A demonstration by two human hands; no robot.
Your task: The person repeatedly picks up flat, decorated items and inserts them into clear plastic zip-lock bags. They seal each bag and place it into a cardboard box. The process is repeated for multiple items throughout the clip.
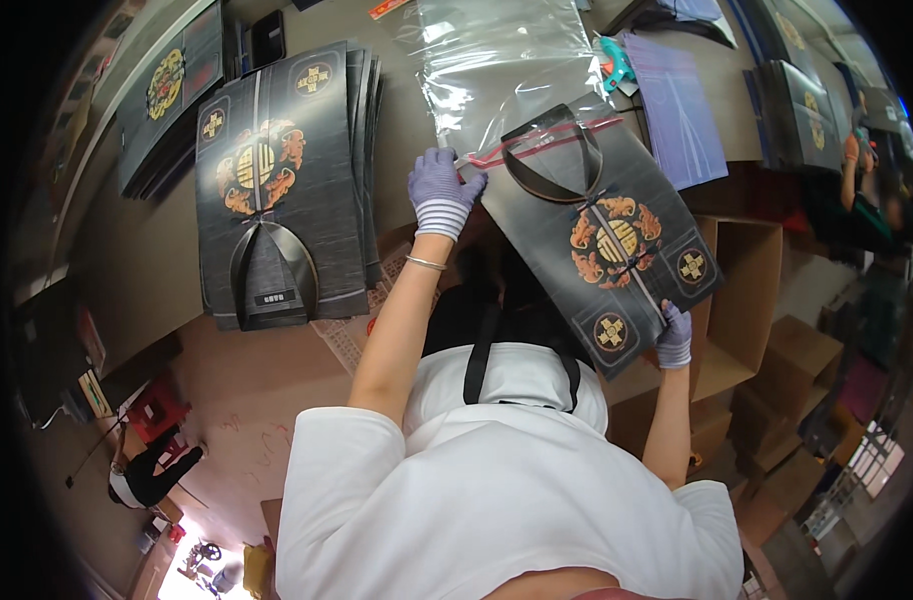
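Observation:
My left hand (440,195), in a purple-grey glove with a striped cuff, is closed on the corner of a clear plastic bag (507,65) at its red-edged mouth. Lower right, my gloved right hand (675,338) grips the bottom edge of a black paper gift bag (617,240). This gift bag is tilted, with a gold and orange round emblem and dark ribbon handles. Its handle end meets the plastic bag's mouth, and the red strip crosses over the handles. How far it reaches inside is hard to tell.
Left on the table lies a stack of similar black gift bags (267,185), with another stack (177,95) beyond. A dark phone (268,38), a teal tool (615,65) and purple sheets (677,120) lie farther back. Open cardboard boxes (742,290) stand right; other people are nearby.

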